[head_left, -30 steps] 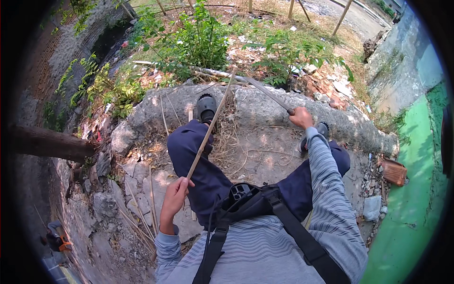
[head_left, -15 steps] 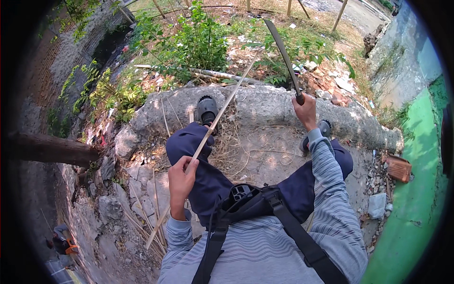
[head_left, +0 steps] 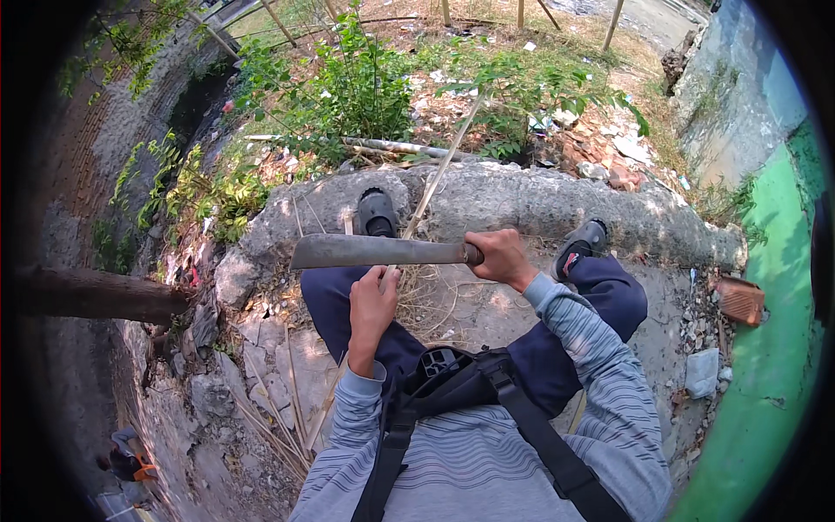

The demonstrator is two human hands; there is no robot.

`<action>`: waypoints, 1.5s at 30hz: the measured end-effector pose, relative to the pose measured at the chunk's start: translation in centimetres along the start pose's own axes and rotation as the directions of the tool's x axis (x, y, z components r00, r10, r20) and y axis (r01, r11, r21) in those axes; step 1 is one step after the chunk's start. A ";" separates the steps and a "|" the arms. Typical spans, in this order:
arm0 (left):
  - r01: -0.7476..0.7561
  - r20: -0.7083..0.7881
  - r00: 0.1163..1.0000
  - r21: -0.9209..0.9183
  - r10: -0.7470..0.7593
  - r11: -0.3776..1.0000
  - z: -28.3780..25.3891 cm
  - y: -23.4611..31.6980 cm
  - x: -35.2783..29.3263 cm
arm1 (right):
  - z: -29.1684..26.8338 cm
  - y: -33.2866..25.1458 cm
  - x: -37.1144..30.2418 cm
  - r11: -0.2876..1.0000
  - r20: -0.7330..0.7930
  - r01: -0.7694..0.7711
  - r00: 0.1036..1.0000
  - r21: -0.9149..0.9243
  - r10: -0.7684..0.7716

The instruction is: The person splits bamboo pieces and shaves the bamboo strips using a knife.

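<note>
My right hand point(head_left: 500, 258) is closed round the handle of a machete point(head_left: 370, 250). Its broad grey blade lies level, pointing left, and crosses over a long, thin bamboo strip point(head_left: 448, 158). Just below the blade, my left hand point(head_left: 372, 311) pinches that strip between thumb and fingers. The strip runs forward past the concrete ledge, and its rear end shows beside my left sleeve. Whether the blade touches the strip I cannot tell; it hides the part underneath.
My dark shoes stand near a rough concrete ledge point(head_left: 557, 204). Several loose strips point(head_left: 291, 391) lie at my left. A tree trunk point(head_left: 104, 294) juts in at the left, a green wall point(head_left: 765, 348) rises at the right. Green plants point(head_left: 365, 96) grow ahead. A person point(head_left: 130, 461) is at the far lower left.
My right hand has come down and leftward, swinging the machete from upright to level across the strip. My left hand has shifted right and slightly forward, still holding the strip.
</note>
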State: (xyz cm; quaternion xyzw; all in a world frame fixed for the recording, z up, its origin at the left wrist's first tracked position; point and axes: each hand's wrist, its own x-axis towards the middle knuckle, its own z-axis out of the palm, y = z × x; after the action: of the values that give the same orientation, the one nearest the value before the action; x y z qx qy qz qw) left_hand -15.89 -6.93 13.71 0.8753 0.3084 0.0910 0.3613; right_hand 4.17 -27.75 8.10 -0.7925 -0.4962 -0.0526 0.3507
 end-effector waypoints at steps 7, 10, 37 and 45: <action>0.046 0.216 0.976 -0.191 -0.003 0.980 1.3 0.2 -1.1 | 1.7 0.9 -0.2 0.983 0.102 -0.183 0.977 -0.029 0.185; 0.063 0.231 0.973 -0.216 -0.012 0.974 2.1 0.2 -1.1 | 1.9 1.5 -0.3 0.978 0.124 -0.207 0.970 -0.024 0.209; 0.050 0.105 0.994 -0.293 -0.020 0.955 2.7 1.1 -1.2 | 2.7 1.6 1.1 0.989 0.234 -0.135 0.961 -0.064 0.146; -0.005 0.032 0.999 -0.292 0.015 0.956 5.2 -0.4 -0.4 | 3.7 -0.6 0.8 0.980 0.202 -0.190 0.964 0.064 0.174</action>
State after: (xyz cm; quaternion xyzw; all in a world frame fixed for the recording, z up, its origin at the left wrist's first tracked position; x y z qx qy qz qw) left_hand -14.41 -9.93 9.68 0.8153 0.2811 0.1227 0.4911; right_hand 3.11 -24.77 5.96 -0.8209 -0.4550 0.0786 0.3360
